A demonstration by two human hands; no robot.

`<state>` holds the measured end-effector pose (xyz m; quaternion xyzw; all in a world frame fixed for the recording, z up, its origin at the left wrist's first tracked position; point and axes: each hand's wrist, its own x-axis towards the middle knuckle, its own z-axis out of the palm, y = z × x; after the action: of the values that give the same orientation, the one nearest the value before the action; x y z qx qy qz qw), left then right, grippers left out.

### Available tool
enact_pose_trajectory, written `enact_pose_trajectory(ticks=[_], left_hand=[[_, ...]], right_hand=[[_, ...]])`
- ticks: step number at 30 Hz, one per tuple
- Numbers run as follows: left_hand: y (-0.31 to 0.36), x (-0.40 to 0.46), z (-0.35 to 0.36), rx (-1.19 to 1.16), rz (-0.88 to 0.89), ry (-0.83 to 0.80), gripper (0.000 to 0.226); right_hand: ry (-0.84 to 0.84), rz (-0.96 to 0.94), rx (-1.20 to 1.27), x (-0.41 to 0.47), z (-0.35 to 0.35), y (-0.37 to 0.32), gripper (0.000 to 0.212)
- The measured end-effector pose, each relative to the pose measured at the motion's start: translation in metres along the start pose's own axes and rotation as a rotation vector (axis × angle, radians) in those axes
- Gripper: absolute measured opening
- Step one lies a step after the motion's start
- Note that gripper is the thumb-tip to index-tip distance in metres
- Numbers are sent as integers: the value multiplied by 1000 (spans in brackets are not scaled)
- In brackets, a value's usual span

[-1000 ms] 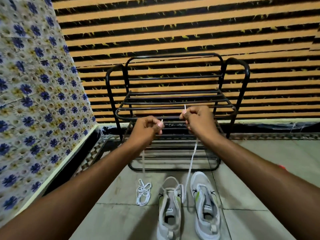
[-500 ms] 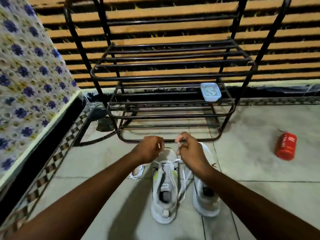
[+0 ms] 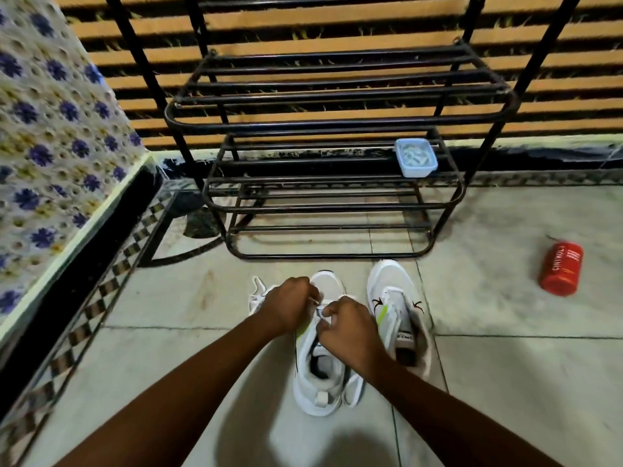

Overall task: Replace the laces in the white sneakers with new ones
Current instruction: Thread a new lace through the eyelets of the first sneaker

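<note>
Both my arms reach forward and down — my left hand (image 3: 290, 306) and right hand (image 3: 349, 326) each pinch the white lace (image 3: 317, 306) over the left sneaker (image 3: 320, 375) on the floor (image 3: 505, 382), fingers curled tight.

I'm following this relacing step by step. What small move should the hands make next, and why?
Probably thread the lace end into an eyelet near the toe of the left sneaker. Both the left hand and the right hand pinch the lace right over that shoe's front, while the right sneaker sits untouched beside it.
</note>
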<state>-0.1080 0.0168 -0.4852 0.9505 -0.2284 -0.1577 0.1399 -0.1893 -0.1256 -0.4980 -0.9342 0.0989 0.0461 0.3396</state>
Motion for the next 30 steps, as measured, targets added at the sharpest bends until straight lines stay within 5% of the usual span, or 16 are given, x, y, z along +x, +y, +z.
enact_pose_trajectory(ticks=[8, 14, 22, 30], left_hand=[[3, 9, -3, 56, -15, -133, 33], [9, 21, -18, 214, -1, -337, 17], [4, 14, -12, 300, 45, 31, 24], [-8, 11, -8, 160, 13, 108, 21]], right_hand=[[0, 5, 14, -7, 6, -3, 33], [-26, -20, -1, -7, 9, -3, 37], [4, -135, -75, -7, 12, 2, 32], [11, -161, -86, -5, 16, 3, 22]])
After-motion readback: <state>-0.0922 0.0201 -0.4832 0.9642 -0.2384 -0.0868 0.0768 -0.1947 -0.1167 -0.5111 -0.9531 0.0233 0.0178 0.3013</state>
